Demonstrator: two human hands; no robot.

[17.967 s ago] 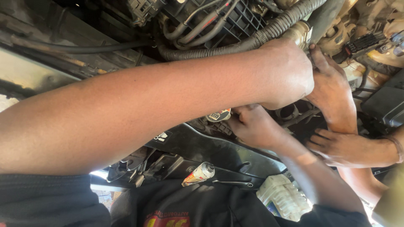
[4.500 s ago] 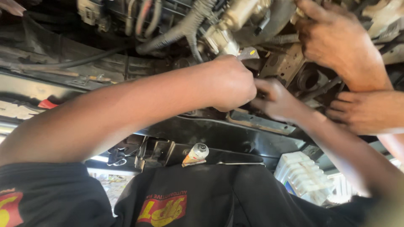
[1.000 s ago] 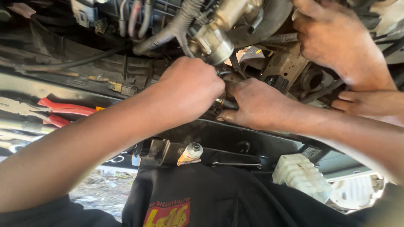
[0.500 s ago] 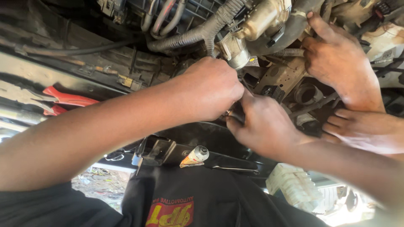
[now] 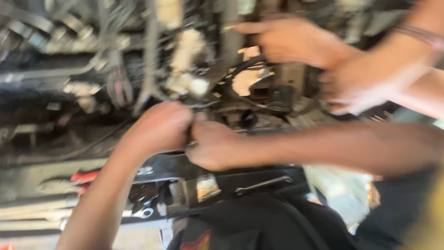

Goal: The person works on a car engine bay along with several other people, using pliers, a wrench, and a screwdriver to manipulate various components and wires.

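Engine part (image 5: 188,121), small & dark, sits dead centre, pinched between both fists. Left hand (image 5: 159,127) closed round it from 9 o'clock, right hand (image 5: 215,143) curled tight from 3 o'clock, knuckles touching. Co-worker's hands (image 5: 296,41) at 1 o'clock. Wrench (image 5: 263,184) at 6 o'clock; view blurred.

You faced a blurred, dim tangle of grey hoses (image 5: 148,51), with daylight glaring at the right edge.

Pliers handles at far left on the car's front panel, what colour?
Red, though blurred: the pliers handles show in the head view, left of the left hand.
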